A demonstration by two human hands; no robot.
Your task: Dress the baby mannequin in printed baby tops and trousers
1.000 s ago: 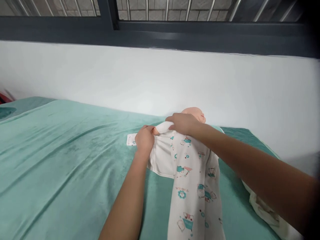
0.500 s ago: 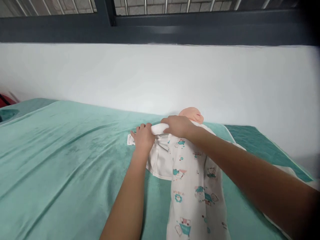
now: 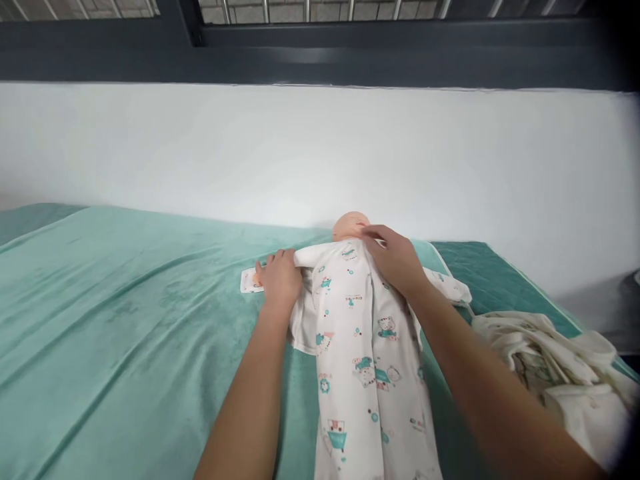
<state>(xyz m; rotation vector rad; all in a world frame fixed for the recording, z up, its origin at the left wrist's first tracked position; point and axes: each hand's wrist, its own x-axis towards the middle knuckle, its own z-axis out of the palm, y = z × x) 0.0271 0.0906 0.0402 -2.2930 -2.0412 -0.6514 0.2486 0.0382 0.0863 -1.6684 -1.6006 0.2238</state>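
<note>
A doll [image 3: 350, 225] lies on its back with its head toward the wall, covered by a long white baby gown [image 3: 345, 340] printed with small teal and pink animals. My left hand [image 3: 283, 277] is closed around the gown's sleeve on the left; the printed cuff [image 3: 249, 281] sticks out past my fingers. At the doll's neck, my right hand [image 3: 395, 259] has its fingertips bent onto the gown's collar, just under the chin. The other sleeve [image 3: 447, 288] lies stretched out to the right, beyond my right wrist.
Beneath the doll spreads a light green blanket [image 3: 150, 320], with a darker green quilted cover [image 3: 505, 277] at the right. A crumpled heap of cream cloth [image 3: 550, 353] lies by my right forearm. Behind stands a white wall [image 3: 250, 153] under a dark window frame [image 3: 350, 57].
My right hand has left the left-hand sleeve and moved right to the collar. My left hand stays on the sleeve. The view has turned right, showing more of the cream cloth.
</note>
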